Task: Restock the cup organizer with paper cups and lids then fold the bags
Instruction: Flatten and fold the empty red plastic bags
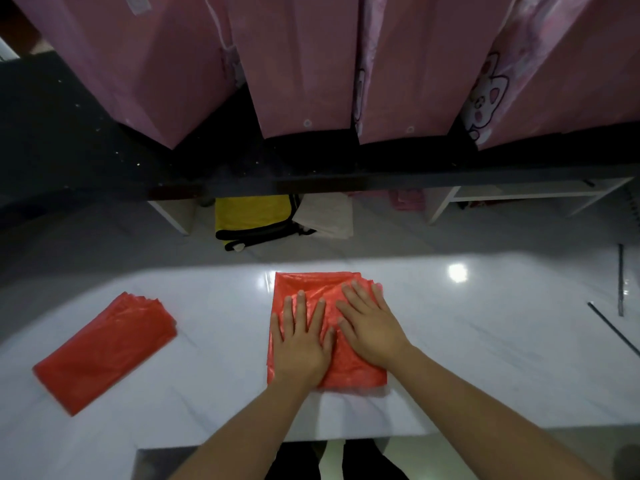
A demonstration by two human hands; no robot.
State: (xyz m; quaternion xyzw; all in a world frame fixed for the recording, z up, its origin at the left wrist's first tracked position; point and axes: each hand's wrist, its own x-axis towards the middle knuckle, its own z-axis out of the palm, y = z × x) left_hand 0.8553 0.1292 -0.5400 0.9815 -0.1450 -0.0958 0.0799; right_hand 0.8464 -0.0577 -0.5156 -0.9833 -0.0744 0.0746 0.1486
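Both palms flat, fingers straight: left hand [300,344] & right hand [372,323] press red bag [294,285] (thin, slippery); pinch the edges.

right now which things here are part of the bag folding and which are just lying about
Part of the job:
- red bag under both flat hands, left hand, right hand
- folded red bag to the left

Lying about:
- yellow and black cloth
- white bag
- pink curtains
- thin dark rods
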